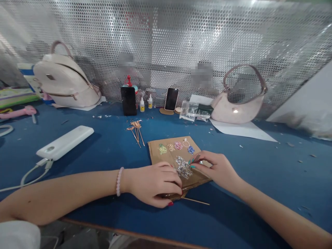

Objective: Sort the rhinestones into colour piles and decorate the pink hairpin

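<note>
My left hand (158, 183) is closed at the near-left edge of a cardboard piece (166, 157). A thin golden hair stick (195, 201) juts out to the right from under its fingers, its other end hidden. My right hand (218, 167) pinches at the right side of the cardboard; a small greyish thing (197, 158) shows at its fingers, too unclear to name. Its fingertips are beside a pile of silver rhinestones (183, 167). Smaller piles lie along the far part: green (163, 149), pale gold (171, 147), pink (178, 145) and blue (191, 149) stones.
Several golden hair sticks (137, 133) lie beyond the cardboard. A white power bank (65, 142) with a cable is at left. Farther back stand a backpack (68, 81), a black phone (129, 101), small bottles (142, 104), another phone (171, 99), plastic packets (188, 110) and a handbag (237, 107).
</note>
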Demonstrator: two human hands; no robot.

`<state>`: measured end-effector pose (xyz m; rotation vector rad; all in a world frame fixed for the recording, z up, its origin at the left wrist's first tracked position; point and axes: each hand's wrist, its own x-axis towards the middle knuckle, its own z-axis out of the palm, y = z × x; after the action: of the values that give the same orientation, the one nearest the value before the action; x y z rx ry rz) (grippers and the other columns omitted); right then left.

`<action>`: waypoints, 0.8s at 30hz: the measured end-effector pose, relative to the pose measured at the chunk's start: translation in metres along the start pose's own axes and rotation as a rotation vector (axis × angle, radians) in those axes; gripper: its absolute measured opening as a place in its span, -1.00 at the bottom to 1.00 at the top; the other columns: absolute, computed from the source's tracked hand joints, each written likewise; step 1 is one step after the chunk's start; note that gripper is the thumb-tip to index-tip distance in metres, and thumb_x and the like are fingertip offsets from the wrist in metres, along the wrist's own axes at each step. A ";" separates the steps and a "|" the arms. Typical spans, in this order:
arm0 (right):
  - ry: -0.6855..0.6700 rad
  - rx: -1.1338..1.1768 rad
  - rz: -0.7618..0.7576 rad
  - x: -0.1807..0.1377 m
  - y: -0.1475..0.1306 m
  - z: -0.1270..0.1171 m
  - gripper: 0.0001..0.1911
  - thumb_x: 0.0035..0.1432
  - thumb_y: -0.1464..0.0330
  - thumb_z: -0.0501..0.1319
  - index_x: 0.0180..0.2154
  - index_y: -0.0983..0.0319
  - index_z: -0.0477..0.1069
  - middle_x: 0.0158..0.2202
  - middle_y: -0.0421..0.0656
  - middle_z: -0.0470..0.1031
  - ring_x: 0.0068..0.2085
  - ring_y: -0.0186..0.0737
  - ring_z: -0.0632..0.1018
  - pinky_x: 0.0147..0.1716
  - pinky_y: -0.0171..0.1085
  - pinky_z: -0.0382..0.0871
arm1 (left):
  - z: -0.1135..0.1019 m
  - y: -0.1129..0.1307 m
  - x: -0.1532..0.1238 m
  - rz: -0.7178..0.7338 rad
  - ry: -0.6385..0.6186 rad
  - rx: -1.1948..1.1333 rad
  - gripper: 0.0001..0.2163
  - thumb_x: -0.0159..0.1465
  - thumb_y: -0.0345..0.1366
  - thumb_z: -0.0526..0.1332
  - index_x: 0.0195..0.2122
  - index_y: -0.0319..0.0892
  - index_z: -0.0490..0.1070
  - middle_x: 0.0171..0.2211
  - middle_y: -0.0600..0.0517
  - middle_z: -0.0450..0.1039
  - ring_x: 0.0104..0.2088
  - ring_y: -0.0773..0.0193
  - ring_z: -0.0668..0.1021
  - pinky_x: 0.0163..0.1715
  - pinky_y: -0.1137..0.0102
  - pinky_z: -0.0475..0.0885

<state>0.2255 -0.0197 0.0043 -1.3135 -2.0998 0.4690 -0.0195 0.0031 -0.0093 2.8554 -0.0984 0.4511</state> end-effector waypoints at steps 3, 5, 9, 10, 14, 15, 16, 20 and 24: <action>0.003 -0.030 -0.010 0.000 0.001 0.002 -0.85 0.08 0.28 0.19 -0.46 0.19 0.45 -0.44 -0.18 0.57 -0.39 -0.23 0.56 -0.43 -0.31 0.40 | 0.000 -0.001 0.000 -0.004 -0.006 0.002 -0.77 0.27 -0.28 0.10 -0.10 -0.26 0.35 -0.15 -0.10 0.45 -0.13 0.17 0.43 0.02 0.29 0.21; 0.005 -0.047 -0.018 0.000 0.001 0.002 -0.85 0.09 0.28 0.19 -0.46 0.19 0.45 -0.44 -0.18 0.56 -0.41 -0.24 0.56 -0.45 -0.32 0.40 | 0.000 -0.002 0.001 -0.007 -0.010 0.004 -0.77 0.27 -0.27 0.09 -0.10 -0.25 0.35 -0.14 -0.10 0.44 -0.13 0.17 0.43 0.03 0.29 0.21; 0.015 -0.063 -0.035 0.000 -0.001 0.001 -0.84 0.10 0.28 0.18 -0.47 0.19 0.43 -0.45 -0.18 0.56 -0.42 -0.25 0.56 -0.46 -0.33 0.40 | 0.000 -0.003 0.001 -0.009 -0.009 0.005 -0.78 0.27 -0.28 0.10 -0.10 -0.25 0.35 -0.13 -0.09 0.44 -0.11 0.16 0.42 0.04 0.28 0.21; 0.019 -0.064 -0.039 -0.001 -0.001 0.001 -0.84 0.10 0.29 0.18 -0.47 0.19 0.43 -0.45 -0.18 0.57 -0.42 -0.25 0.56 -0.47 -0.33 0.40 | 0.000 -0.003 0.001 -0.008 -0.009 0.005 -0.78 0.27 -0.28 0.10 -0.11 -0.25 0.35 -0.13 -0.09 0.44 -0.11 0.16 0.42 0.04 0.28 0.21; 0.025 -0.065 -0.036 -0.001 -0.002 0.001 -0.85 0.10 0.29 0.18 -0.46 0.19 0.44 -0.44 -0.17 0.57 -0.43 -0.25 0.56 -0.48 -0.34 0.40 | 0.000 -0.002 0.001 -0.004 -0.008 0.004 -0.78 0.27 -0.28 0.10 -0.11 -0.25 0.35 -0.14 -0.10 0.45 -0.12 0.16 0.42 0.03 0.28 0.21; 0.027 -0.065 -0.033 -0.001 -0.002 0.001 -0.85 0.10 0.29 0.19 -0.46 0.19 0.44 -0.44 -0.17 0.57 -0.42 -0.25 0.56 -0.48 -0.34 0.40 | 0.000 -0.001 0.001 -0.004 -0.006 0.005 -0.78 0.27 -0.28 0.09 -0.11 -0.25 0.35 -0.14 -0.10 0.44 -0.13 0.15 0.42 0.02 0.28 0.21; 0.028 -0.064 -0.030 -0.001 -0.002 0.001 -0.86 0.10 0.30 0.19 -0.46 0.19 0.44 -0.44 -0.17 0.57 -0.42 -0.25 0.56 -0.48 -0.34 0.40 | 0.000 -0.001 0.001 -0.003 -0.006 0.004 -0.78 0.27 -0.28 0.09 -0.11 -0.25 0.35 -0.14 -0.10 0.44 -0.13 0.16 0.42 0.02 0.28 0.22; 0.017 -0.065 -0.025 -0.001 0.000 0.002 -0.86 0.10 0.31 0.19 -0.46 0.19 0.43 -0.44 -0.17 0.57 -0.42 -0.25 0.56 -0.49 -0.34 0.39 | 0.000 -0.001 0.001 -0.003 -0.002 -0.001 -0.78 0.27 -0.28 0.10 -0.11 -0.25 0.35 -0.14 -0.10 0.44 -0.14 0.16 0.42 0.02 0.28 0.22; 0.008 -0.064 -0.029 -0.001 0.001 0.003 -0.86 0.10 0.31 0.18 -0.46 0.19 0.43 -0.44 -0.18 0.56 -0.41 -0.26 0.56 -0.49 -0.35 0.39 | 0.000 -0.001 0.001 -0.005 -0.005 -0.007 -0.78 0.27 -0.28 0.10 -0.11 -0.26 0.35 -0.14 -0.11 0.44 -0.13 0.15 0.43 0.02 0.27 0.22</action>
<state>0.2248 -0.0205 0.0015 -1.3166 -2.1407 0.3869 -0.0190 0.0038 -0.0091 2.8497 -0.0940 0.4416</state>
